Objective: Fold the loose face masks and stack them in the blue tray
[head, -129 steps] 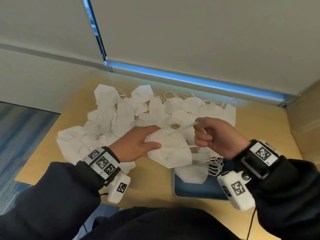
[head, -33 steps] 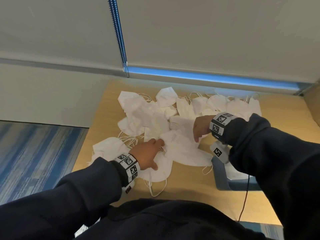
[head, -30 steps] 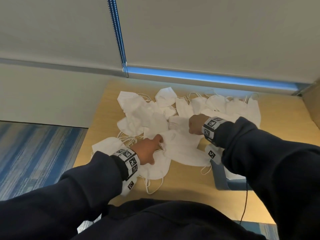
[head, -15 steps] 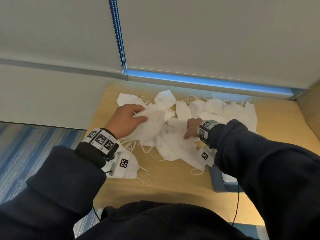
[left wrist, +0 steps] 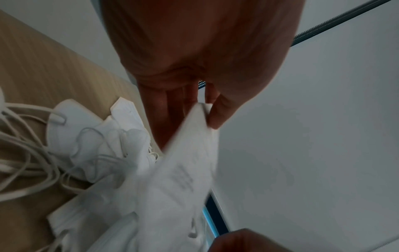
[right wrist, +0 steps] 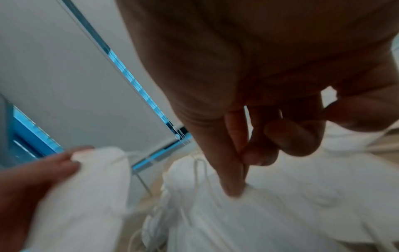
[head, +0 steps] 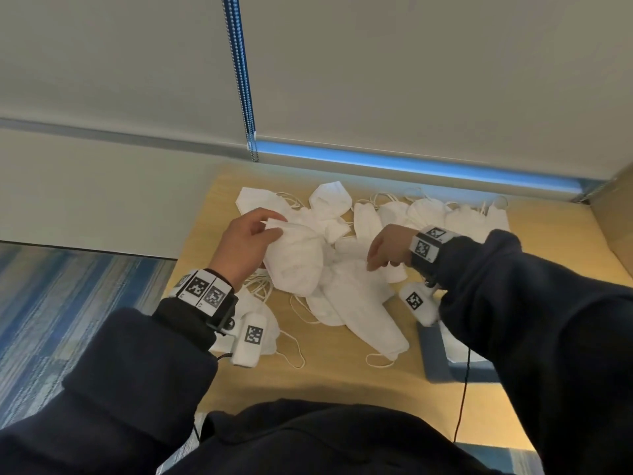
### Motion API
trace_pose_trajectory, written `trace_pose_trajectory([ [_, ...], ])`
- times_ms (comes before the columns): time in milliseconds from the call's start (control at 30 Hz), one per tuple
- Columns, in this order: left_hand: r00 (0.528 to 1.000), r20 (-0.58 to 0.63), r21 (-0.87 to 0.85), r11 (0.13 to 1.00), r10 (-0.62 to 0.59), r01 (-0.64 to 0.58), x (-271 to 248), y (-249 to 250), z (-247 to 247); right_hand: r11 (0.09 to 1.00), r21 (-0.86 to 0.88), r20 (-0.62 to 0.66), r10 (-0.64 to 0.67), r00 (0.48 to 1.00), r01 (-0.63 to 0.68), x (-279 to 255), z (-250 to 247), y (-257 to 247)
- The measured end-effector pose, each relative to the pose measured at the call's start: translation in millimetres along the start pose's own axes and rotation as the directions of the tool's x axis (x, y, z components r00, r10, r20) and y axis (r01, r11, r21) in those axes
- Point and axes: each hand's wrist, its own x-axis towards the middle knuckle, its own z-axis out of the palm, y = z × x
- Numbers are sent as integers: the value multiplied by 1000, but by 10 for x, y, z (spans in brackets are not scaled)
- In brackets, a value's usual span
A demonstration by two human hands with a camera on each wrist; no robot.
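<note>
Several loose white face masks (head: 424,214) lie heaped on a wooden table (head: 342,378). My left hand (head: 274,228) is raised over the left of the heap. Its thumb and fingers pinch the edge of one white mask (head: 298,265), and the left wrist view shows that pinch (left wrist: 205,112) on the mask (left wrist: 183,170). My right hand (head: 371,265) hangs over the middle of the heap, fingers curled downward. Its fingertips (right wrist: 233,191) meet on a raised fold of a mask (right wrist: 302,204) lying there. The blue tray (head: 432,351) sits at the right, mostly hidden under my right arm.
A wall with a blue-lit strip (head: 411,166) and a hanging bead chain (head: 245,97) closes off the table's far side. The table's left edge drops to striped blue carpet (head: 68,320). Loose ear loops (head: 294,354) trail onto the bare wood in front.
My left hand left the near side of the heap, moved to its far left and picked up a mask. My right hand shifted over the middle and lifted slightly.
</note>
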Motion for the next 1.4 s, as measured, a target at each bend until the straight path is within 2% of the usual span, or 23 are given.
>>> trace_pose_trajectory([
  [100,999,-12,104,994,35,-33,7,-54,-44,987,151,-129,-30,991,49,-198,-172,81],
  [200,996,-36,145,986,85,-79,8,-26,-52,898,421,-232,-30,972,128,-415,-307,227],
  [267,989,-3,143,979,148,-146,-11,66,-33,765,619,-274,-1,962,177,-572,-364,326],
  [333,972,109,101,970,208,-219,-52,216,3,586,789,-252,31,967,187,-679,-351,429],
  [433,901,327,-70,958,285,-277,-150,498,140,320,930,-206,48,977,181,-768,-228,567],
  [500,866,368,-141,941,338,-307,-184,645,297,158,972,-177,17,984,172,-824,-113,617],
  [600,878,330,-111,938,345,-327,-142,745,593,37,985,-163,-94,982,167,-954,71,625],
  [667,882,352,-150,949,313,-277,-132,795,806,-12,981,-194,-160,968,195,-1025,182,653],
  [767,880,399,-263,952,257,-159,-164,870,1075,-38,978,-206,-149,967,203,-1107,279,807],
  [833,881,410,-265,955,238,-134,-186,897,1200,-60,980,-198,-133,971,192,-1161,284,976],
  [900,880,426,-261,960,209,-102,-209,908,1280,-57,961,-274,-121,954,269,-1227,252,1173],
  [967,874,455,-288,957,168,-34,-237,909,1348,19,902,-428,-102,898,432,-1299,168,1369],
  [1033,854,504,-352,934,132,63,-266,914,1432,118,802,-570,-139,810,585,-1352,71,1561],
  [1133,776,612,-431,887,151,168,-339,970,1614,252,610,-702,-267,660,751,-1401,-46,1763],
  [1167,746,645,-418,893,163,167,-367,987,1697,282,565,-718,-295,630,775,-1411,-69,1806],
  [1267,677,715,-323,941,172,103,-464,1085,1990,318,494,-730,-354,585,809,-1436,-101,1891],
  [1333,681,720,-277,955,136,102,-495,1128,2158,297,473,-725,-404,558,829,-1439,-95,1949],
  [1400,682,724,-261,955,99,139,-487,1117,2273,260,489,-707,-441,553,833,-1445,-85,2015],
])
